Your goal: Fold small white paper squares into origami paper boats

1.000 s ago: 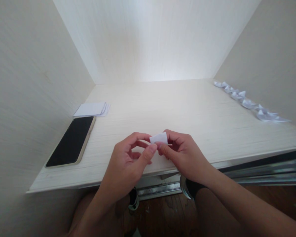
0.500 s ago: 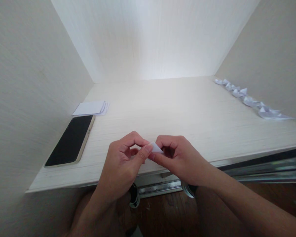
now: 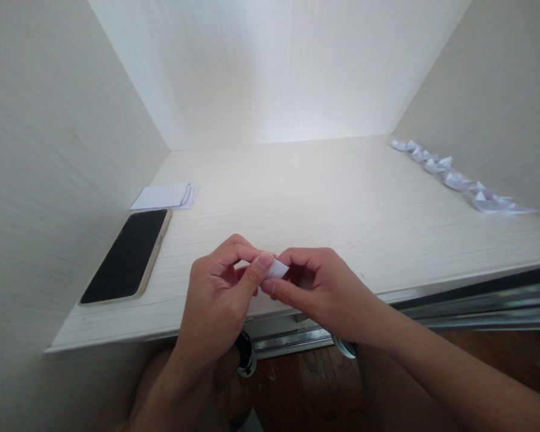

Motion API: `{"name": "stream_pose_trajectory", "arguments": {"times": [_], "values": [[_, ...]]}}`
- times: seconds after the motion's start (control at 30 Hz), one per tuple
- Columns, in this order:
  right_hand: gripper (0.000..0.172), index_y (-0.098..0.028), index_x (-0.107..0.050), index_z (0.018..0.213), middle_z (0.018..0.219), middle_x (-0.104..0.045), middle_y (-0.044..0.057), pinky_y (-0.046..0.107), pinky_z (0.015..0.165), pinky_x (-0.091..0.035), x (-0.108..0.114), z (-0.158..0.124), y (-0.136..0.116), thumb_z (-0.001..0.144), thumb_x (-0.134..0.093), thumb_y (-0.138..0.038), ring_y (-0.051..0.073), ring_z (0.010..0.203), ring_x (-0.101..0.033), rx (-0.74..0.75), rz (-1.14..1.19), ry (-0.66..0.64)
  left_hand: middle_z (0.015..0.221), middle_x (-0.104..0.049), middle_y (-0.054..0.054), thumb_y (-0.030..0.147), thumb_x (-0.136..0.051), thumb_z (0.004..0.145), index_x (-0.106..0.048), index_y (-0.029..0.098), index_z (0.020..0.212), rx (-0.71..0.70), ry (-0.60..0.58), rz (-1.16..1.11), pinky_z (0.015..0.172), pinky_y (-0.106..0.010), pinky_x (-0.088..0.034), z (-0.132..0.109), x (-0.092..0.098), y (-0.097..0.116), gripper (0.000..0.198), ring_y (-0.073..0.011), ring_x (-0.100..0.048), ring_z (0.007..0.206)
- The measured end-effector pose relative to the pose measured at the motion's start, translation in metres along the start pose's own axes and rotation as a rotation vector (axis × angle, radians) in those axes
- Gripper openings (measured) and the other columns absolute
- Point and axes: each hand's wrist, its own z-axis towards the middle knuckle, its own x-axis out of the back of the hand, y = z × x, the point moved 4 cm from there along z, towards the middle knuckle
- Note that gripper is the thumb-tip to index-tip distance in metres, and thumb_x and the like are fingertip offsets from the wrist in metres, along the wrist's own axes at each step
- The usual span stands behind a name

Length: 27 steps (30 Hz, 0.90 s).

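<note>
A small folded piece of white paper sits between both of my hands, just above the front edge of the pale wooden shelf. My left hand pinches its left side between thumb and forefinger. My right hand pinches its right side, fingers curled round it. Most of the paper is hidden by my fingertips.
A black phone lies face up at the left, with a small stack of white paper sheets behind it. A row of several folded paper pieces runs along the right wall. Below the shelf edge are a metal rail and wooden floor.
The paper has been folded smaller and shows less between my fingers. Both hands have shifted slightly left and closed tighter on it.
</note>
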Motion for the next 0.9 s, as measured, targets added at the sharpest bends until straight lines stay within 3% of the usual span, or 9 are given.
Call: {"name": "stream_pose_trajectory", "arguments": {"times": [0.17, 0.27, 0.37, 0.57, 0.8, 0.9], "values": [[0.028, -0.017, -0.071, 0.073, 0.067, -0.068, 0.002, 0.027, 0.057, -0.04, 0.005, 0.004, 0.004, 0.09, -0.072, -0.04, 0.013, 0.061, -0.055, -0.029, 0.023, 0.069, 0.073, -0.069, 0.001, 0.031, -0.071, 0.093, -0.081, 0.022, 0.088, 0.036, -0.029, 0.222, 0.05, -0.02, -0.043, 0.003, 0.005, 0.005, 0.014, -0.0102, -0.053, 0.055], [0.033, -0.017, -0.072, 0.072, 0.062, -0.067, 0.001, 0.026, 0.053, -0.037, 0.007, 0.005, 0.006, 0.086, -0.077, -0.047, 0.012, 0.057, -0.052, -0.076, 0.037, 0.078, 0.062, -0.065, 0.002, 0.03, -0.071, 0.093, -0.077, 0.021, 0.075, 0.038, -0.063, 0.301, 0.046, -0.019, -0.038, 0.004, 0.007, 0.008, 0.021, -0.0097, -0.05, 0.051], [0.035, -0.016, -0.073, 0.072, 0.062, -0.067, 0.002, 0.026, 0.051, -0.035, 0.007, 0.006, 0.006, 0.083, -0.079, -0.049, 0.013, 0.057, -0.052, -0.105, 0.026, 0.049, 0.057, -0.063, 0.003, 0.028, -0.07, 0.091, -0.073, 0.02, 0.067, 0.038, -0.07, 0.287, 0.046, -0.019, -0.037, 0.005, 0.009, 0.009, 0.025, -0.0094, -0.05, 0.049], [0.035, -0.017, -0.074, 0.071, 0.066, -0.072, 0.004, 0.027, 0.055, -0.042, 0.012, 0.009, 0.007, 0.084, -0.079, -0.05, 0.015, 0.06, -0.059, -0.089, 0.041, 0.06, 0.059, -0.067, 0.0, 0.038, -0.071, 0.091, -0.076, 0.021, 0.07, 0.11, -0.099, 0.355, 0.042, -0.021, -0.036, 0.007, 0.013, 0.004, 0.028, -0.0115, -0.052, 0.047], [0.033, -0.018, -0.073, 0.074, 0.067, -0.072, 0.003, 0.028, 0.056, -0.044, 0.011, 0.008, 0.008, 0.081, -0.081, -0.049, 0.016, 0.061, -0.062, -0.114, 0.08, 0.031, 0.056, -0.066, -0.001, 0.039, -0.067, 0.092, -0.07, 0.019, 0.061, 0.1, -0.13, 0.355, 0.044, -0.021, -0.038, 0.004, 0.014, 0.006, 0.037, -0.0117, -0.052, 0.047], [0.03, -0.018, -0.069, 0.08, 0.071, -0.073, 0.003, 0.028, 0.058, -0.047, 0.014, 0.009, 0.008, 0.079, -0.083, -0.045, 0.015, 0.063, -0.063, -0.105, 0.162, 0.047, 0.06, -0.068, -0.001, 0.039, -0.068, 0.093, -0.074, 0.019, 0.069, 0.137, -0.149, 0.317, 0.044, -0.021, -0.039, 0.004, 0.012, 0.002, 0.031, -0.0118, -0.055, 0.049]]}}
